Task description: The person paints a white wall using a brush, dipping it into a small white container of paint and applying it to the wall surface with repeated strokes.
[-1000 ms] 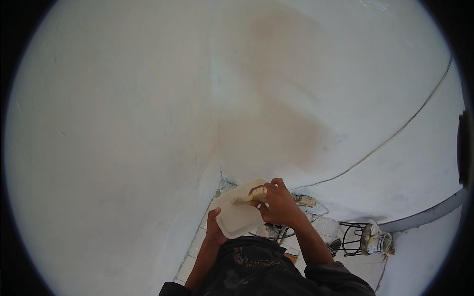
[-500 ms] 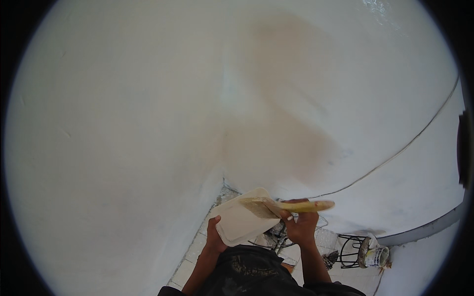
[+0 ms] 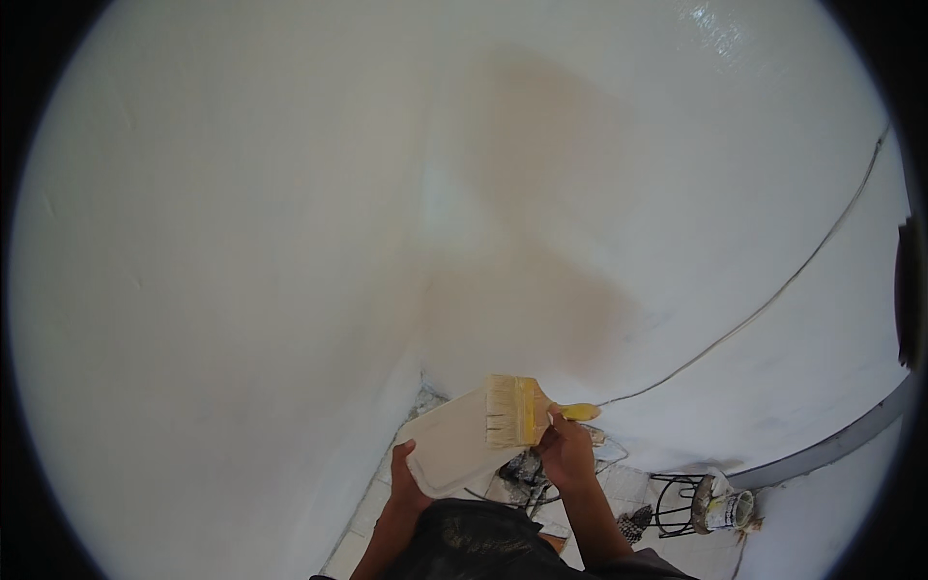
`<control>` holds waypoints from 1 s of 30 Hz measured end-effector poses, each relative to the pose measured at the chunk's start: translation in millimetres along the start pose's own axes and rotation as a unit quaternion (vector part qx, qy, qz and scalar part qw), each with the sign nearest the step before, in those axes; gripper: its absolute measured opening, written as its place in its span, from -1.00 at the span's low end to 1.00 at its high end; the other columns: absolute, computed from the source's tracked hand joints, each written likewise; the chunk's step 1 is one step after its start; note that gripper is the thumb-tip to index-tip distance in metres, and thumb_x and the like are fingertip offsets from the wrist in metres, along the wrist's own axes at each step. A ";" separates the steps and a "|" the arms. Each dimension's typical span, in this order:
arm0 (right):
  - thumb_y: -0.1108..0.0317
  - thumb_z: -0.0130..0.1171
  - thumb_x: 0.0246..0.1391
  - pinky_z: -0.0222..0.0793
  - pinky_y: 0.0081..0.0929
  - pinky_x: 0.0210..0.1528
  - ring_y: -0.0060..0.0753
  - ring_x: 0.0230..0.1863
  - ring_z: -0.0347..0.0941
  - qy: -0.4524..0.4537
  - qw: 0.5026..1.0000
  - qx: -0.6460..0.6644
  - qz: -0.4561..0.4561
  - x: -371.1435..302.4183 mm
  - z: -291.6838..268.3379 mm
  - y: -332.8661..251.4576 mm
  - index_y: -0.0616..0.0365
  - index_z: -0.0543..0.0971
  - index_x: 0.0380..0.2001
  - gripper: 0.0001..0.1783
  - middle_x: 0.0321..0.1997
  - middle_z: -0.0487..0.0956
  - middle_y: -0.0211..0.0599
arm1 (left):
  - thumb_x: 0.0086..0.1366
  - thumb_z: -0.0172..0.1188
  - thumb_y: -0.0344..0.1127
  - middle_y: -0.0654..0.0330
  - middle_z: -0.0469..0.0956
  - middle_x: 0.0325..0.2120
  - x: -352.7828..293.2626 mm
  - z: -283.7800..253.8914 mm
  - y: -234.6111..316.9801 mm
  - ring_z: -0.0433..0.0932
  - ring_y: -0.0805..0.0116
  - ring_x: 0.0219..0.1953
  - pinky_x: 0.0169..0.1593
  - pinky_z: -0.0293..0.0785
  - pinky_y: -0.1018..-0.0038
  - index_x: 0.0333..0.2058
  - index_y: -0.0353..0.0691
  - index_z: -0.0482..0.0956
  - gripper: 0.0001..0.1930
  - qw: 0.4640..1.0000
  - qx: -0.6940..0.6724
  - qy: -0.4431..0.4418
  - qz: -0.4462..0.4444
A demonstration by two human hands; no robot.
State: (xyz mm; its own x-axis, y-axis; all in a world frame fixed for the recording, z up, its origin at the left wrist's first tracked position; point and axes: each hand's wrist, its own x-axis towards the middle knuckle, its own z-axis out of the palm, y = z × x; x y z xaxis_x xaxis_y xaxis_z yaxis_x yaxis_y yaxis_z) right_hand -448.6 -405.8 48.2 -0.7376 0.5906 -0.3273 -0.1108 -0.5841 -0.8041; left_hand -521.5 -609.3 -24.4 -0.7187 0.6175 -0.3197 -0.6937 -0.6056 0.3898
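Observation:
A wide paintbrush [image 3: 512,411] with pale bristles and a yellow handle is gripped in my right hand [image 3: 566,450]. Its broad side faces up, and the bristles lie over the right end of a shallow, pale rectangular tray [image 3: 452,445]. Whether they touch the tray I cannot tell. My left hand [image 3: 406,474] holds the tray by its near left edge, thumb over the rim and the other fingers hidden beneath. A smooth pale layer covers the tray's inside.
White walls [image 3: 242,242] meet in a corner ahead. A thin cable [image 3: 735,333] runs along the right wall. On the tiled floor at lower right stands a black-legged stool [image 3: 677,505] beside a paint-smeared bucket [image 3: 732,510]. Dark clutter [image 3: 522,474] lies behind the tray.
The brush has turned from edge-on to showing its broad face, with its handle now shorter in view. Both hands and the tray sit slightly lower and further left.

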 end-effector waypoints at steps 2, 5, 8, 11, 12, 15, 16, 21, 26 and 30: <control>0.30 -0.01 0.18 0.36 -0.26 -0.07 -0.34 -0.14 0.47 -0.009 0.996 0.052 0.070 0.2 9.1 -17.3 0.21 0.36 -0.08 -0.71 -0.12 0.49 -0.23 | 0.13 -0.09 0.05 -0.04 0.34 0.06 5.4 -5.0 -2.0 0.36 0.02 0.08 0.13 0.31 0.12 0.18 -0.27 0.16 -0.30 1.000 -0.023 -0.014 -0.006; 0.31 -0.03 0.18 0.35 -0.25 -0.03 -0.32 -0.09 0.46 -0.041 0.995 0.061 0.074 70.6 41.3 -55.6 0.19 0.34 -0.05 -0.70 -0.09 0.48 -0.24 | 0.11 -0.07 0.05 -0.04 0.33 0.08 62.5 13.2 28.2 0.35 -0.02 0.10 0.14 0.28 0.06 0.20 -0.25 0.14 -0.27 0.999 -0.031 -0.012 -0.006; 0.31 -0.04 0.18 0.37 -0.23 0.03 -0.23 -0.02 0.42 -0.116 0.987 0.102 0.044 113.6 54.0 -96.2 0.19 0.35 -0.05 -0.69 -0.05 0.45 -0.18 | 0.12 -0.12 0.08 -0.04 0.30 0.11 89.1 16.9 31.4 0.33 -0.05 0.11 0.13 0.28 0.01 0.20 -0.23 0.14 -0.28 0.999 -0.029 -0.001 -0.026; 0.37 -0.04 0.16 0.42 -0.25 -0.02 -0.26 -0.02 0.42 -0.151 0.978 0.034 -0.138 134.9 90.1 -165.4 0.21 0.35 -0.04 -0.70 -0.01 0.44 -0.20 | 0.13 -0.18 0.12 -0.05 0.29 0.11 104.7 9.7 24.9 0.33 -0.06 0.11 0.11 0.30 0.01 0.20 -0.24 0.13 -0.26 1.000 0.000 -0.010 -0.007; 0.42 0.00 0.13 0.44 -0.32 -0.11 -0.33 -0.08 0.43 -0.135 0.967 0.000 -0.217 143.9 107.8 -190.3 0.25 0.35 -0.05 -0.69 -0.06 0.44 -0.21 | 0.14 -0.16 0.11 -0.02 0.33 0.09 100.9 21.0 27.6 0.35 -0.03 0.10 0.11 0.32 0.05 0.18 -0.24 0.17 -0.29 1.000 -0.013 0.005 -0.004; 0.50 0.12 0.04 0.44 -0.48 -0.20 -0.45 -0.15 0.42 -0.089 0.860 -0.171 -0.472 150.9 184.5 -272.7 0.34 0.37 -0.10 -0.66 -0.12 0.43 -0.25 | 0.18 -0.13 0.08 0.04 0.40 0.05 96.3 41.9 32.6 0.39 0.05 0.08 0.10 0.36 0.12 0.15 -0.23 0.26 -0.35 0.997 -0.069 0.046 0.002; 0.49 0.17 0.02 0.40 -0.54 -0.26 -0.47 -0.18 0.42 -0.088 0.823 -0.126 -0.547 157.6 208.3 -301.4 0.36 0.43 -0.17 -0.71 -0.14 0.45 -0.24 | 0.18 -0.13 0.08 0.04 0.41 0.05 105.0 34.1 25.5 0.39 0.05 0.08 0.11 0.36 0.12 0.15 -0.23 0.26 -0.35 0.994 -0.094 0.051 0.001; 0.58 0.16 -0.09 0.40 -0.50 -0.25 -0.44 -0.28 0.50 0.061 0.330 -0.368 -0.867 174.7 289.9 -443.3 0.11 0.53 -0.20 -0.70 -0.27 0.58 -0.38 | 0.18 -0.14 0.09 0.04 0.41 0.05 124.0 44.8 10.4 0.41 0.04 0.06 0.09 0.37 0.08 0.14 -0.23 0.28 -0.35 0.995 -0.081 0.056 0.001; 0.54 0.14 -0.28 0.36 -0.34 -0.23 -0.28 -0.30 0.46 0.085 0.052 -0.548 -0.831 257.2 281.0 -425.6 0.06 0.53 -0.20 -0.57 -0.37 0.53 -0.32 | 0.17 -0.13 0.12 0.05 0.42 0.04 154.1 47.1 -10.6 0.41 0.00 0.06 0.06 0.37 -0.04 0.13 -0.22 0.29 -0.34 0.996 -0.065 0.058 0.009; 0.41 0.15 -0.24 0.39 -0.36 -0.20 -0.25 -0.32 0.44 -0.141 0.053 -0.596 -0.788 325.1 184.1 -330.3 0.11 0.51 -0.14 -0.56 -0.36 0.49 -0.24 | 0.12 -0.10 0.15 0.06 0.41 0.05 184.7 76.6 -33.6 0.41 -0.03 0.05 -0.01 0.36 -0.16 0.15 -0.17 0.27 -0.31 0.994 -0.097 0.044 -0.001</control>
State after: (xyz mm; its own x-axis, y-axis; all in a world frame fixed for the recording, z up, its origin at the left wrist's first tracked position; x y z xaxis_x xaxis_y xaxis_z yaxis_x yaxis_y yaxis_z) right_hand -774.5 -123.3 298.7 -0.4371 -0.7489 0.4981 -0.1860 0.6171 0.7645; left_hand -627.3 -436.5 -30.4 -0.7132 0.5776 -0.3972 -0.6846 -0.6956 0.2176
